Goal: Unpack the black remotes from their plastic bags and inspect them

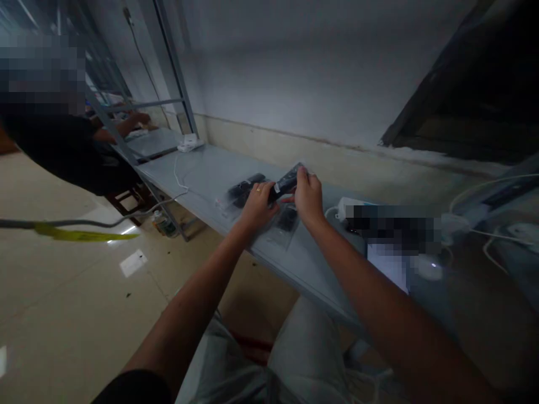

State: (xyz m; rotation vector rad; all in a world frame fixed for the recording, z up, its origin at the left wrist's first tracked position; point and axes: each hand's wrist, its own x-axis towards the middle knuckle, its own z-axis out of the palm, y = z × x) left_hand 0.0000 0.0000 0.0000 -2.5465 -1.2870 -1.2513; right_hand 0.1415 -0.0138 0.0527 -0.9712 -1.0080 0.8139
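Between my two hands is a long dark object in a clear plastic bag [287,182], tilted up to the right above the table. My left hand [257,206], with a ring on one finger, is closed around its lower left end. At the upper right end, my right hand [309,196] grips it with thumb and fingers. Just left of my left hand lie several dark items in clear bags [244,189]. Another bagged dark item [287,220] rests on the table below my hands. What exactly is inside the bags I cannot make out.
The narrow grey table [202,174] runs along the wall. A white power strip [188,143] with a cable is at its far left. To the right are a lit screen [385,264] and white cables. A person in dark clothes [63,146] sits at the left. A bottle [164,223] stands on the floor.
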